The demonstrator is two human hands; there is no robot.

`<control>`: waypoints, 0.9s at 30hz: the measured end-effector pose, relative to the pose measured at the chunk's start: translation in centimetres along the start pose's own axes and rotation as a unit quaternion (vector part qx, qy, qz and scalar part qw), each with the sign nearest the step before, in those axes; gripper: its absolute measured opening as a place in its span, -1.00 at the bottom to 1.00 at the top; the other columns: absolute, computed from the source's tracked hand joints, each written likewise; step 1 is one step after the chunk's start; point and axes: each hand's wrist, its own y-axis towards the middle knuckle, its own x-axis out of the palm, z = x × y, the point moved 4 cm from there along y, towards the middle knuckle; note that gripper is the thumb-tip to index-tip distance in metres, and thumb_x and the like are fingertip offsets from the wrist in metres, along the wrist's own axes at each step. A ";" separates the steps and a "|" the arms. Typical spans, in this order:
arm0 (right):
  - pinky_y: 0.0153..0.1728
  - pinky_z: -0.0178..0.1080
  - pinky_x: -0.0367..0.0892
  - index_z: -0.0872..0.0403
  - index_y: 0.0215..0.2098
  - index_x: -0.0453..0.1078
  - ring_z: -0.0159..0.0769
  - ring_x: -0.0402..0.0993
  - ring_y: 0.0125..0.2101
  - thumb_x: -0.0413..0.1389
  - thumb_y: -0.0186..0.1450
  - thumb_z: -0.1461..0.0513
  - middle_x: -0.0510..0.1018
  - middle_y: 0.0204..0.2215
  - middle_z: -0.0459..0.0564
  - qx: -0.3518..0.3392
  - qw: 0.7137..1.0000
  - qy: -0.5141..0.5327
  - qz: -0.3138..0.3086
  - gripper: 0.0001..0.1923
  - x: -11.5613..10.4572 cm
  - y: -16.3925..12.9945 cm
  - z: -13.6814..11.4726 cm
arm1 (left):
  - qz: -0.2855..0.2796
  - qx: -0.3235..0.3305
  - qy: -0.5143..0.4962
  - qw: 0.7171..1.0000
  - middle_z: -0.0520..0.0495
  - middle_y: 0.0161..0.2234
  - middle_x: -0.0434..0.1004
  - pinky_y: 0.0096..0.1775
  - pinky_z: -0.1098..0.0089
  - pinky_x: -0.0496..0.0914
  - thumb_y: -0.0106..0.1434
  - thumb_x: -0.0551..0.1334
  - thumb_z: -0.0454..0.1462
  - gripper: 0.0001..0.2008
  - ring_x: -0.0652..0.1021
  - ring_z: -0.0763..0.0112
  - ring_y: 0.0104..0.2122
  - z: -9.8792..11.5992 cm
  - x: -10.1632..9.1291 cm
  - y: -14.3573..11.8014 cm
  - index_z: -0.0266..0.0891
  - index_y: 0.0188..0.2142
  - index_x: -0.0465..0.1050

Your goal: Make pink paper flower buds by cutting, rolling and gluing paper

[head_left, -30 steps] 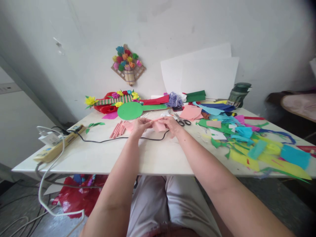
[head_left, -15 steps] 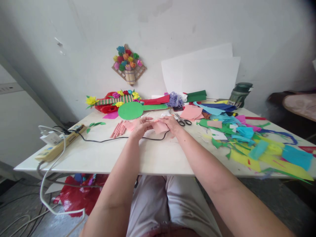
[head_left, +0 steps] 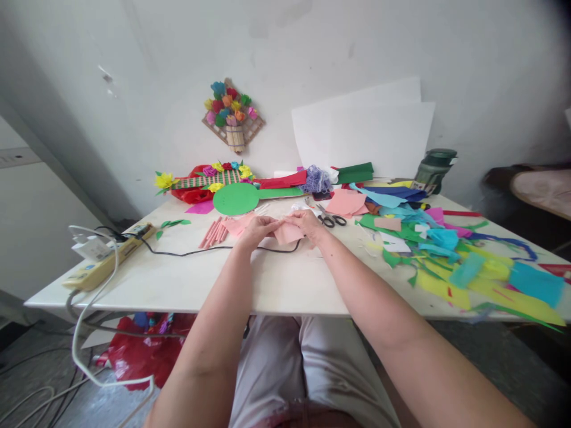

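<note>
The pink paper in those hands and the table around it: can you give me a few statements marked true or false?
1. Both the left hand and the right hand hold the pink paper. True.
2. The scissors lie to the left of the hands. False: they lie just right of the right hand.
3. A green paddle-shaped cutout lies behind the hands. True.
4. The rolled pink sticks stand upright in a cup. False: they lie flat on the table, left of the hands.
5. The black cable runs from the power strip toward the hands. True.
</note>
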 end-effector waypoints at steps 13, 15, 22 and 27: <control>-0.52 -0.29 0.23 0.11 -0.61 0.39 -0.39 0.31 -0.61 0.32 -0.18 0.09 0.41 -0.68 -0.13 0.043 0.990 0.135 0.013 -0.70 -0.9 0.5 0.6 | 0.014 0.004 -0.019 1.000 0.01 -0.63 0.42 -0.36 0.39 0.40 -0.23 0.44 -0.13 -0.66 0.48 0.47 -0.56 0.0 -0.3 0.2 -0.33 -0.59 0.40; -0.51 -0.29 0.23 0.10 -0.62 0.38 -0.40 0.30 -0.61 0.33 -0.19 0.10 0.41 -0.68 -0.13 0.049 0.989 0.140 0.018 -0.70 -1.0 0.7 0.8 | 0.012 0.000 -0.020 1.000 -0.01 -0.62 0.44 -0.35 0.38 0.40 -0.22 0.43 -0.12 -0.66 0.48 0.46 -0.55 0.0 -0.4 0.1 -0.33 -0.59 0.41; -0.49 -0.28 0.24 0.09 -0.62 0.36 -0.39 0.31 -0.59 0.31 -0.15 0.12 0.40 -0.67 -0.13 0.035 0.990 0.135 0.031 -0.73 -1.0 0.7 0.8 | -0.006 -0.008 -0.050 0.999 -0.03 -0.60 0.46 -0.29 0.34 0.41 -0.21 0.43 -0.12 -0.66 0.50 0.43 -0.52 -0.3 -0.4 0.2 -0.33 -0.58 0.41; -0.46 -0.25 0.27 0.11 -0.59 0.39 -0.35 0.33 -0.57 0.29 -0.14 0.10 0.44 -0.64 -0.11 0.024 0.989 0.145 0.026 -0.73 -0.6 0.3 0.3 | -0.022 -0.010 -0.073 0.997 -0.02 -0.58 0.47 -0.26 0.33 0.40 -0.16 0.42 -0.13 -0.67 0.51 0.44 -0.51 -0.5 -0.4 0.2 -0.34 -0.54 0.41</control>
